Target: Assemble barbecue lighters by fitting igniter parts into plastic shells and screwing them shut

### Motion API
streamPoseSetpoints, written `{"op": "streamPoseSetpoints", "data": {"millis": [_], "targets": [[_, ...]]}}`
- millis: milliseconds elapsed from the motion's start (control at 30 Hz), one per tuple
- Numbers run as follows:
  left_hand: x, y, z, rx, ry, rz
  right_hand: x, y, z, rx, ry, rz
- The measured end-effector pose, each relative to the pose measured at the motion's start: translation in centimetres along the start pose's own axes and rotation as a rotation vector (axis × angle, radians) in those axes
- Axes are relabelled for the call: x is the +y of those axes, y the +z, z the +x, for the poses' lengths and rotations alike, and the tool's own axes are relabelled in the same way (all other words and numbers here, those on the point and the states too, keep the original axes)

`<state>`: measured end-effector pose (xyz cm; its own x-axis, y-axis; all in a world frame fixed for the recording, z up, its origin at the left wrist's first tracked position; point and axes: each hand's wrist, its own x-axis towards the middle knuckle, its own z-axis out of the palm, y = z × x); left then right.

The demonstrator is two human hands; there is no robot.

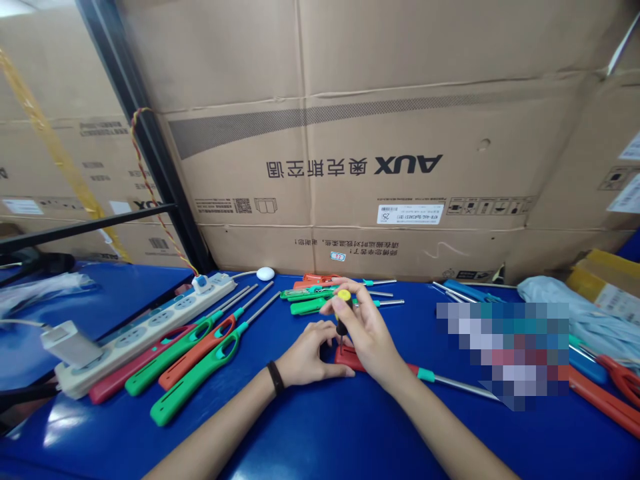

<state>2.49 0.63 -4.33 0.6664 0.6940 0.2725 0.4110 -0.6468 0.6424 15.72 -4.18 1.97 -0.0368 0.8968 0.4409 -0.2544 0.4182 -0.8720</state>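
A red long-nosed lighter (450,381) lies flat on the blue table (320,433), its metal tube pointing right. My left hand (307,353) presses down on its handle end with curled fingers. My right hand (367,330) grips a small screwdriver (343,313) with a black handle and yellow cap, held upright with its tip down on the red lighter's body. A black band is on my left wrist.
Several green, orange and red lighters (200,353) lie to the left beside a white power strip (145,327). More lighters (325,293) lie behind my hands and at the right edge (610,393). Cardboard boxes (400,133) wall the table's back. A grey cloth bundle (585,313) sits far right.
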Motion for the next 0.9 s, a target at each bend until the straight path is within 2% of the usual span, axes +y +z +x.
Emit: {"op": "streamPoseSetpoints", "data": {"millis": [100,200,300,400,533,700,767,900], "targets": [[0.10,-0.06,0.03,0.015,0.020,0.020,-0.10,-0.01,-0.15,-0.017,0.048,0.090],[0.05,-0.07,0.04,0.013,0.030,0.041,-0.22,-0.09,-0.25,-0.048,0.067,0.048],[-0.05,-0.03,0.02,0.014,0.023,0.037,-0.24,0.00,-0.18,0.002,0.016,-0.016],[-0.08,-0.03,0.02,0.008,0.012,0.040,-0.07,0.12,-0.23,0.064,0.008,0.017],[-0.07,-0.06,0.05,0.000,0.021,0.047,0.10,0.03,-0.34,-0.005,0.048,0.014],[-0.18,0.02,0.01,0.009,0.010,0.032,0.11,-0.01,-0.08,0.065,-0.059,-0.071],[-0.17,0.02,0.02,0.004,0.013,0.020,0.17,-0.10,-0.08,0.084,-0.060,-0.076],[-0.03,-0.09,0.06,0.000,0.015,0.035,0.16,-0.41,-0.12,0.011,0.017,-0.009]]}}
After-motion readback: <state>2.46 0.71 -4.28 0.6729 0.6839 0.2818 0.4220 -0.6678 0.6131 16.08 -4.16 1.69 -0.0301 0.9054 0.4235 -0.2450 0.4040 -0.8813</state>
